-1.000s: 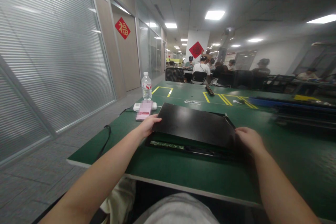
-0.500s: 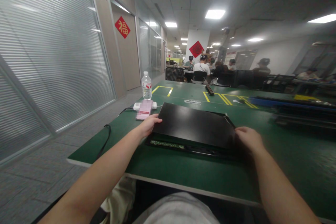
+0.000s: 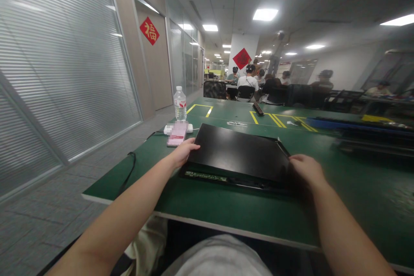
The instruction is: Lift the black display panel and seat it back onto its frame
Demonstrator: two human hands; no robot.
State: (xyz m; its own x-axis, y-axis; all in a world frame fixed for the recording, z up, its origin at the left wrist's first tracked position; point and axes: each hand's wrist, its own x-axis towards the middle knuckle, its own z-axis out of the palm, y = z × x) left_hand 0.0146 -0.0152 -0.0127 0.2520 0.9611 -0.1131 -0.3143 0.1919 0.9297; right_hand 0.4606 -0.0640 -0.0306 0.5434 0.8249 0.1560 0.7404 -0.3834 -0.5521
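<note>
A green worktop (image 3: 226,207) carries a flat black panel (image 3: 239,153) near its front edge, resting on a dark tray (image 3: 255,186). The left hand (image 3: 183,152) grips the panel's left edge, the right hand (image 3: 307,170) its right edge, fingers curled closed on it. A pink phone (image 3: 177,135) lies nearby.

- The black panel (image 3: 239,153) lies slightly lower at its near edge than a second ago, so a thinner strip of the dark base (image 3: 207,177) shows beneath it.
- The left hand (image 3: 183,152) and right hand (image 3: 305,169) shift slightly with the panel's edges.
- The whole scene sits a touch higher in view.
</note>
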